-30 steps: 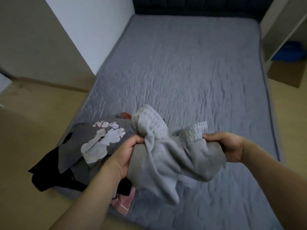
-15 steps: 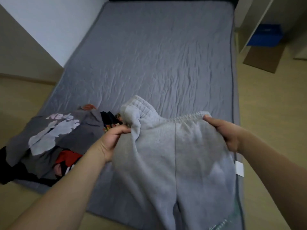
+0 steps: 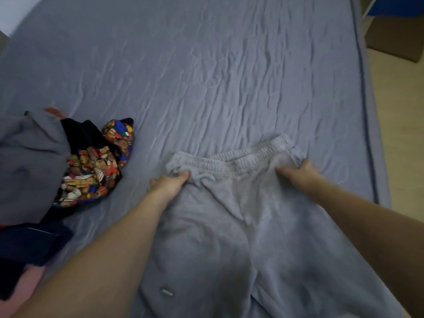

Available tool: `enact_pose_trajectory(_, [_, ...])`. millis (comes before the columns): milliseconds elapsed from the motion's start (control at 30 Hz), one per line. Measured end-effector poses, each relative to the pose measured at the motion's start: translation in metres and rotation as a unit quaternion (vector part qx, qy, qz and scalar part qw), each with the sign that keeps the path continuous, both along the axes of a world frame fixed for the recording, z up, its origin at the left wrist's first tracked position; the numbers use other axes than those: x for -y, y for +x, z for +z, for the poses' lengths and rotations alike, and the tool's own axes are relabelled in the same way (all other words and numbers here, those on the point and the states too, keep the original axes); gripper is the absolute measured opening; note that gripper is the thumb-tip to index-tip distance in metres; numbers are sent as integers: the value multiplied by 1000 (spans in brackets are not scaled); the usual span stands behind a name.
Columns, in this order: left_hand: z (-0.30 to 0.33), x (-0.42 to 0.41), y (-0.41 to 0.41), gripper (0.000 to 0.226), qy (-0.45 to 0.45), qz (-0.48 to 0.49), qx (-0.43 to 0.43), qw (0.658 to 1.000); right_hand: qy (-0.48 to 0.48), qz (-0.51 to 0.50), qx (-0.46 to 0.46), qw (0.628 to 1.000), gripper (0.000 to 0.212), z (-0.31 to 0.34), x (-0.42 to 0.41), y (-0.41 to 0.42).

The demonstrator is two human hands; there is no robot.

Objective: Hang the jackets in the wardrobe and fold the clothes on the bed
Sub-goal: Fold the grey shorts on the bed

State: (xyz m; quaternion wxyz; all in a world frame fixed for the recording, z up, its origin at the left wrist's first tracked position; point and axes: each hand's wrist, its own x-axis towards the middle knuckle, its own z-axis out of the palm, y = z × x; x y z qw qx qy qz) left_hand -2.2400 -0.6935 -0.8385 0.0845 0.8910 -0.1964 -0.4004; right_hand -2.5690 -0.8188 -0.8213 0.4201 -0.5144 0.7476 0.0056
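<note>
Grey sweatpants lie spread on the grey bed, waistband away from me and legs running toward the bottom edge of the view. My left hand grips the left end of the elastic waistband. My right hand grips the waistband's right end. Both hands are low, at the level of the mattress. A small dark label sits on the left leg.
A heap of clothes lies at the left: a grey garment, a bear-print garment, dark pieces and something pink. Beyond the bed's right edge are wooden floor and a cardboard box.
The bunched sweatpants were shaken out, held up by the waistband, then lowered flat onto the bed. The view has tilted down and closer to the mattress.
</note>
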Motion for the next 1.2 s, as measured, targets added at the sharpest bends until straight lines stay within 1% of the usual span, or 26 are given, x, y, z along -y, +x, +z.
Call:
enact_pose_trajectory(33, [-4,2,-2,85,2,-16,26,1000,10,31,-59,998,101,-7,1,2])
enact_pose_trajectory(67, [-5,7,-4,73,-32,-26,32,999,14,51,-90,994,94,-10,5,5])
enact_pose_trajectory(133, [1,22,-4,40,-183,-29,-4,983,-41,69,-53,995,58,-11,22,7])
enact_pose_trajectory(167, [11,31,-1,24,-268,-13,-11,963,-97,62,-16,993,38,-8,35,7])
enact_pose_trajectory(200, [26,43,3,14,-340,5,9,940,-159,42,10,986,26,-3,47,5])
enact_pose_trajectory(233, [40,55,10,13,-393,26,31,919,-218,16,24,976,22,4,57,3])
enact_pose_trajectory(267, [51,65,18,17,-421,48,36,905,-261,-9,36,965,27,10,63,1])
enact_pose_trajectory(300, [56,70,26,23,-422,73,15,903,-283,-28,47,957,36,12,63,-1])
enact_pose_trajectory(333, [57,69,31,31,-400,104,-27,910,-280,-42,52,958,48,10,58,-5])
enact_pose_trajectory(400, [41,39,31,44,-267,151,-134,942,-205,-69,18,976,75,-3,30,-19])
enact_pose_trajectory(467, [17,-18,22,36,-145,155,-194,958,-112,-75,-59,989,85,-16,-14,-41])
enact_pose_trajectory(533, [3,-70,10,25,-83,133,-190,969,-91,-46,-134,986,84,-20,-62,-62])
enact_pose_trajectory(600, [0,-96,-2,29,-43,101,-171,979,-73,-36,-176,981,80,-21,-96,-79])
enact_pose_trajectory(633, [0,-103,-8,29,-31,92,-156,983,-40,-35,-185,981,78,-21,-107,-86])
enact_pose_trajectory(733, [9,-113,-19,28,-6,92,-123,988,76,18,-169,983,73,-12,-120,-100])
enact_pose_trajectory(800, [19,-130,-15,28,49,55,-67,995,116,35,-141,983,67,-3,-125,-105])
enact_pose_trajectory(867, [36,-156,-4,32,162,-60,23,985,192,12,-96,976,62,6,-129,-114])
enact_pose_trajectory(900, [46,-170,-3,34,228,-130,47,964,255,15,-83,963,58,13,-133,-121])
enact_pose_trajectory(933, [55,-185,-4,38,294,-197,46,934,318,47,-90,943,53,23,-138,-127])
enact_pose_trajectory(967, [61,-198,-6,43,352,-252,34,901,359,122,-129,916,49,33,-144,-132])
enact_pose_trajectory(1000, [67,-210,-8,47,402,-295,16,867,367,190,-177,893,49,42,-152,-135])
enact_pose_trajectory(1033, [69,-217,-10,52,432,-298,-1,851,330,257,-230,879,49,47,-162,-137])
enact_pose_trajectory(1067, [70,-220,-12,60,446,-281,-13,849,267,306,-270,873,46,50,-171,-138])
enact_pose_trajectory(1100, [70,-219,-15,69,429,-267,-16,863,189,347,-299,869,43,51,-178,-137])
enact_pose_trajectory(1133, [70,-211,-18,74,385,-246,-13,889,92,345,-318,878,41,54,-183,-134])
enact_pose_trajectory(1200, [69,-184,-19,70,252,-182,15,950,-42,266,-309,912,46,57,-182,-120])
